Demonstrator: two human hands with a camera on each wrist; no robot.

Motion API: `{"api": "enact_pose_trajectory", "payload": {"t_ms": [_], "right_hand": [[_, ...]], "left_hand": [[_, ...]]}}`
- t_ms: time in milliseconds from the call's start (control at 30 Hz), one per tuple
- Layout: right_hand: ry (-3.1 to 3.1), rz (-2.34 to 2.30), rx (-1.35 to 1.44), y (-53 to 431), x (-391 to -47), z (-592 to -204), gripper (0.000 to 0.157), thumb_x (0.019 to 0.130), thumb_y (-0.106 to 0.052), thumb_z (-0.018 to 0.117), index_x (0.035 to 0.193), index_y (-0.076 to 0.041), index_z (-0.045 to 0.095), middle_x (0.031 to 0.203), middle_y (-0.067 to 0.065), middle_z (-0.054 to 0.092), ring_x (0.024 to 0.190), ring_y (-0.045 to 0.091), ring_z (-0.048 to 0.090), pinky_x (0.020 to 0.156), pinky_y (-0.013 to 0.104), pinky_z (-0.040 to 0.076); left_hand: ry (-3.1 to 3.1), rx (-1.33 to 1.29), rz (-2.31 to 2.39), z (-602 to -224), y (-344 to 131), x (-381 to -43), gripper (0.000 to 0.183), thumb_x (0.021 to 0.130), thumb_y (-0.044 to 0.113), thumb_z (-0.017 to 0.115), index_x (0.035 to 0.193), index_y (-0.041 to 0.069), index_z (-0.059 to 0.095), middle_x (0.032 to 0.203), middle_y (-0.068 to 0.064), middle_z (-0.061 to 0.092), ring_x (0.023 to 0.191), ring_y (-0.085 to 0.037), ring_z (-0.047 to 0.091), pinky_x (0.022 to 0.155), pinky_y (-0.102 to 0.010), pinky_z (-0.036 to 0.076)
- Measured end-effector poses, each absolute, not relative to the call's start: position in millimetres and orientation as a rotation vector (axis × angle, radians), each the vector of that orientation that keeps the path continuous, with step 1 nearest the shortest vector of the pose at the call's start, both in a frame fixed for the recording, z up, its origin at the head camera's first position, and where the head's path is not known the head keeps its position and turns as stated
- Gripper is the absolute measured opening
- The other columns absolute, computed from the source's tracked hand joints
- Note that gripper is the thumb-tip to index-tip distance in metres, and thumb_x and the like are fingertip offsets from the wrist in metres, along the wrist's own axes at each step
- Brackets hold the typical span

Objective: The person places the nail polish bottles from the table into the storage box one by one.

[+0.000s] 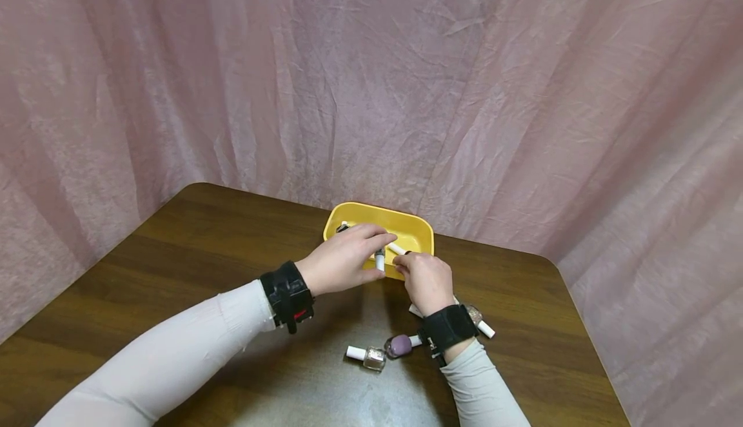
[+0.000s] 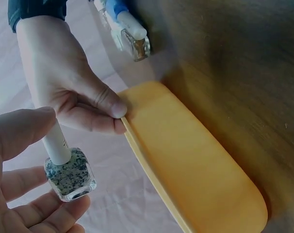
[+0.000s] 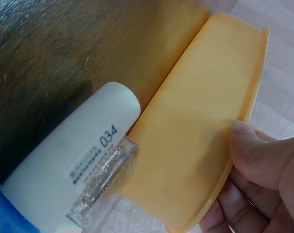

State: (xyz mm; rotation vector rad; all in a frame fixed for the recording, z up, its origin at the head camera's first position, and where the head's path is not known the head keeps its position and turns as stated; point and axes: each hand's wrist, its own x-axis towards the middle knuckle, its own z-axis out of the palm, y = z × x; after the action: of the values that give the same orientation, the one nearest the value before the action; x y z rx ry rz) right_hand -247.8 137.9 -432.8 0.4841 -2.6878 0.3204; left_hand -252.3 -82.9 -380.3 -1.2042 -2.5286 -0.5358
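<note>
In my left hand (image 1: 346, 256) is a nail polish bottle (image 2: 68, 177) with a white cap and clear glass full of dark and pale flecks. The left thumb lies along the cap, with the other fingers behind the bottle. My right hand (image 1: 428, 280) grips the near rim of a yellow tray (image 2: 195, 160), thumb on the outer wall and fingers curled over the edge. Inside the tray, a white cap (image 1: 397, 248) shows between the hands, and a dark bottle (image 1: 342, 227) lies at the left end, partly hidden by the left hand.
Nearer on the wooden table lie a silver glitter bottle (image 1: 375, 358) and a purple bottle (image 1: 398, 346). Another glitter bottle (image 1: 474, 314) lies beside the right wrist, which partly covers it. A pink curtain (image 1: 377, 91) hangs behind the table.
</note>
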Motion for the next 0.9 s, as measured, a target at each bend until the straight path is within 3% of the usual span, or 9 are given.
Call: {"api": "enact_pose_trajectory", "payload": {"t_ms": [533, 900], "right_hand": [[-2.679, 0.325, 0.488, 139.0, -248.2, -431.0, 0.008, 0.094, -0.015, 0.089, 0.1, -0.019, 0.088, 0.093, 0.001, 0.082, 0.078, 0.03, 0.075, 0.065, 0.047, 0.058], [-2.697, 0.334, 0.482, 138.7, -247.6, -432.3, 0.009, 0.095, -0.016, 0.088, 0.103, -0.019, 0.089, 0.093, 0.002, 0.081, 0.079, 0.03, 0.075, 0.066, 0.046, 0.058]], "left_hand": [[-2.593, -1.133, -0.549, -374.2, -76.0, -275.4, 0.07, 0.092, 0.025, 0.094, 0.151, 0.004, 0.063, 0.143, -0.015, 0.067, 0.129, -0.031, 0.066, 0.109, -0.044, 0.054], [-2.668, -1.066, -0.5, -379.1, -74.1, -293.4, 0.063, 0.095, 0.028, 0.091, 0.147, 0.003, 0.067, 0.144, -0.015, 0.066, 0.126, -0.029, 0.067, 0.109, -0.041, 0.054]]}}
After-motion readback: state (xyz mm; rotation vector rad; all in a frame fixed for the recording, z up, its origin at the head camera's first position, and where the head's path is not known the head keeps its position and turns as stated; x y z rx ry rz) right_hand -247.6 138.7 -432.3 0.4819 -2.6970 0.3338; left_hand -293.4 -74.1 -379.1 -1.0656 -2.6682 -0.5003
